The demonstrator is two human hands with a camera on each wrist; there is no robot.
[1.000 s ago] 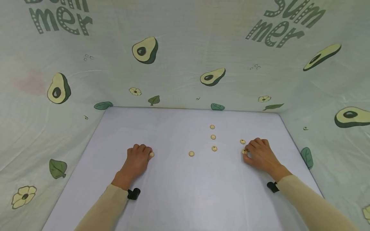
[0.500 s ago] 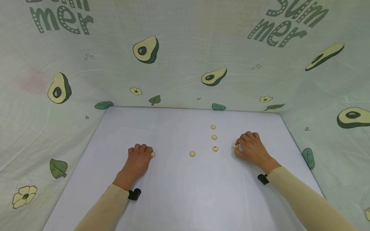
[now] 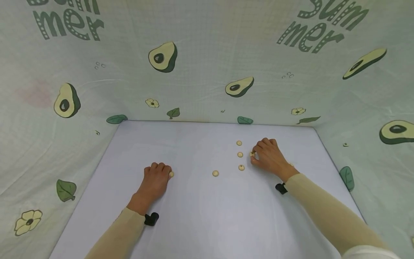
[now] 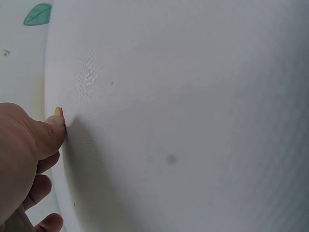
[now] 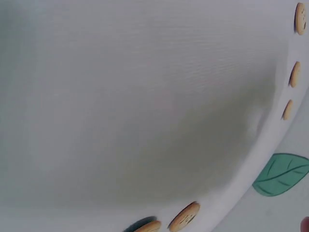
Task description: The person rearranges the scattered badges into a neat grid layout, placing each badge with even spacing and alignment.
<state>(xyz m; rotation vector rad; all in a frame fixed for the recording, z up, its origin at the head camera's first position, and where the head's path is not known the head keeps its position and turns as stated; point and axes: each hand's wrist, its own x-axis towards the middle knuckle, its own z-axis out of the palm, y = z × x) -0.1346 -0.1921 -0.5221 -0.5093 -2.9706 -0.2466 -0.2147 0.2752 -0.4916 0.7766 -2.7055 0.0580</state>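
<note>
In the head view my left hand (image 3: 157, 182) pinches a small round tan button (image 3: 171, 174) at the left of the white table. The left wrist view shows only that button's edge (image 4: 59, 111) past the thumb. My right hand (image 3: 269, 158) pinches another tan button (image 3: 252, 154) between thumb and finger, right of a column of three buttons: a far one (image 3: 239, 143), a middle one (image 3: 240, 154) and a near one (image 3: 241, 167). Between the hands lies a single button (image 3: 215, 173). In the right wrist view only a fingertip (image 5: 305, 224) of that hand shows.
Two further buttons, one (image 5: 184, 217) whole and one (image 5: 148, 227) cut off, show low in the right wrist view. A pale spot (image 3: 291, 164) peeks out beside the right wrist. The white tabletop (image 3: 194, 223) meets a cloth backdrop (image 3: 200, 79) printed with avocados and leaves.
My right hand has moved left and away from me with its button, toward the column of three. The button beside it earlier is now hidden by the hand. The left hand has stayed put.
</note>
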